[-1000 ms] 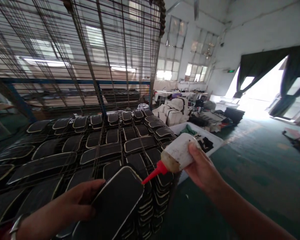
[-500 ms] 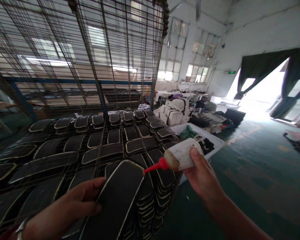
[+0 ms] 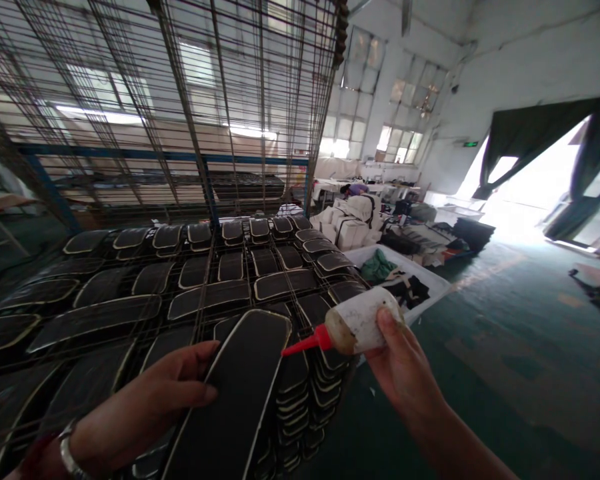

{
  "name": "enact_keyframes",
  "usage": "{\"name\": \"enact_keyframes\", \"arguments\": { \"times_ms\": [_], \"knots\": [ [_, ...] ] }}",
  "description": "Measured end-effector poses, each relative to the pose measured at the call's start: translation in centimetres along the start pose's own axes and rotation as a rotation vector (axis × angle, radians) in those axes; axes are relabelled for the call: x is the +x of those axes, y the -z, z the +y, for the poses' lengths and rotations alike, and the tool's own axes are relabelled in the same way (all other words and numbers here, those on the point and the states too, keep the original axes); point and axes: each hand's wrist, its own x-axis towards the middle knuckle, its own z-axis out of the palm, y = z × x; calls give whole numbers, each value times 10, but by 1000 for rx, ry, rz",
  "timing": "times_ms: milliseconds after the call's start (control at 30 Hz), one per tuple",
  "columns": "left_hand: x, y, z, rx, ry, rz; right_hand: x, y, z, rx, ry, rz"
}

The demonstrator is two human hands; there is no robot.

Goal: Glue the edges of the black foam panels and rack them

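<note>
left grip (image 3: 160, 392) pinching round-cornered black panel (image 3: 237, 387), right grip (image 3: 400, 360) wrapped round smudged bottle (image 3: 363, 320), tapered red nozzle (image 3: 309, 343)

No text can be read; the green wall sign (image 3: 471, 144) is too small.

hands (image 3: 150, 395): 2 | bottle (image 3: 363, 321): 1 | held panel (image 3: 233, 400): 1 | white bin (image 3: 436, 288): 1 | racked panels (image 3: 285, 287): dozens perhaps, many overlapping
</note>
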Motion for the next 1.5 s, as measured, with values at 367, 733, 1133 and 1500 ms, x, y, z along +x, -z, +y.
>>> {"name": "enact_keyframes", "arguments": {
  "times_ms": [367, 733, 1133, 1500],
  "knots": [
    [4, 1, 3, -80, 8, 71, -23, -6, 8, -6, -20, -76],
    [9, 4, 7, -94, -54, 151, -43, -4, 8, -107, -89, -199],
    [15, 15, 12, -142, -96, 290, -52, -11, 12, -147, -98, -205],
    [14, 18, 19, -245, -164, 543, -52, -7, 19, -124, -83, -117]
  ]
}}
